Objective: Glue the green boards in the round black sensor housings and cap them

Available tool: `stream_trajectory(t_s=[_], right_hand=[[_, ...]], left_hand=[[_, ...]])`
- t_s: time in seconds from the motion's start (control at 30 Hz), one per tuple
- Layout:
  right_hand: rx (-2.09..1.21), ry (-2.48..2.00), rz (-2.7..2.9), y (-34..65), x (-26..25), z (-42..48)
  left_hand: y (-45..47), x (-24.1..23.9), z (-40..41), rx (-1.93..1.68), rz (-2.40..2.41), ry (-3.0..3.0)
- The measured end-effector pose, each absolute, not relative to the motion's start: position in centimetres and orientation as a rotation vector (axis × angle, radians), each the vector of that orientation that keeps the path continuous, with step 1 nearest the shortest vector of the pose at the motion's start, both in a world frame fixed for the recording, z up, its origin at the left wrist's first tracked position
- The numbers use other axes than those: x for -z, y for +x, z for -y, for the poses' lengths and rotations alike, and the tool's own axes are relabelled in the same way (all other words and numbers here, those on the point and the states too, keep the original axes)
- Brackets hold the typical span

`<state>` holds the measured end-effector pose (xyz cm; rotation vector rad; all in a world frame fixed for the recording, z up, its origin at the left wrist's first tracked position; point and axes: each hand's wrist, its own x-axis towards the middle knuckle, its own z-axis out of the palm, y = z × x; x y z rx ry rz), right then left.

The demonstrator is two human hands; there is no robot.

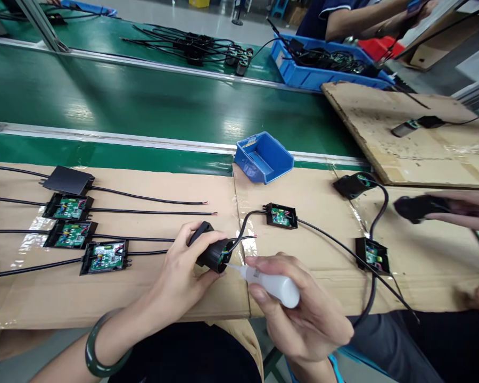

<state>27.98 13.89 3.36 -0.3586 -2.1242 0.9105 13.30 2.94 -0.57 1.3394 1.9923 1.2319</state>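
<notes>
My left hand point(187, 260) is wrapped round a black cylindrical housing point(214, 256), tilted so that its open end faces right. Coloured wires show inside that opening. In my right hand point(303, 308) is a small white squeeze bottle point(273, 282), its thin nozzle tip at the housing's rim. A black cable loops from the housing to a small open black box with a green circuit board point(281, 215), and another cable runs on from the box to the lower right.
Several black boxes with circuit boards point(104, 257) lie at left beside a closed one point(68, 180). A blue bin point(264, 157) stands behind the cardboard. At right, a co-worker's hand point(463, 210) holds a black part near another housing point(354, 185). Beyond runs a green conveyor point(151, 101).
</notes>
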Motion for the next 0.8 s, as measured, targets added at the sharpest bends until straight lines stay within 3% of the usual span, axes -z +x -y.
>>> stream_trajectory(t_s=[0.47, 0.8], right_hand=[[-0.697, -0.283, 2.175, 27.7, -3.4, -14.6], [-0.976, -0.404, 2.052, 28.3, -3.2, -13.6]], left_hand=[[13.2, 0.8, -2.9, -1.237, -1.968, 1.299], [13.5, 0.9, -3.0, -1.294, -1.987, 1.332]])
